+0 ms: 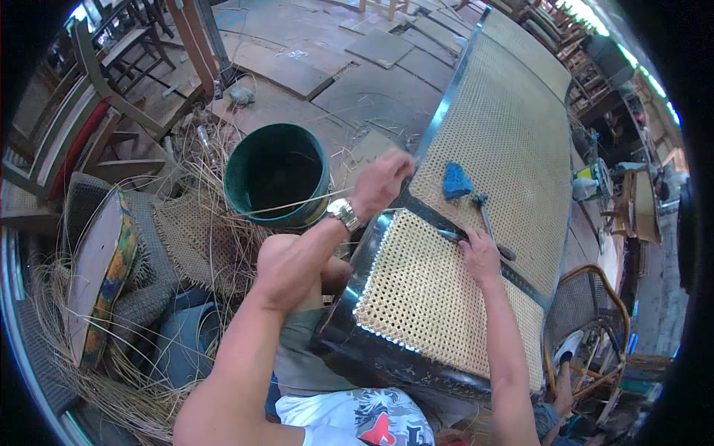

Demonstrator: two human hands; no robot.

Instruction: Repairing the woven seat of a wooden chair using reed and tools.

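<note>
My left hand [381, 183], with a watch on its wrist, is closed above the dark frame rail by the panel's near section. A thin pale cane strand [297, 204] runs leftward from it over a dark green bucket [232, 175]; the fingers are slightly blurred. My right hand [482, 258] rests on the woven cane panel [424, 293], closed on a small dark pointed tool [451, 236] whose tip points left. Close by lies a hammer [487, 219], its handle end beside my right fingers. A blue lump [457, 181] sits on the far cane section.
Loose cane strands [141, 394] and old woven pieces [197, 238] pile up at left, around a blue-grey container [182, 346]. Wooden chairs [82, 134] stand at far left. A rattan chair [587, 312] and another person's foot [569, 347] are at right.
</note>
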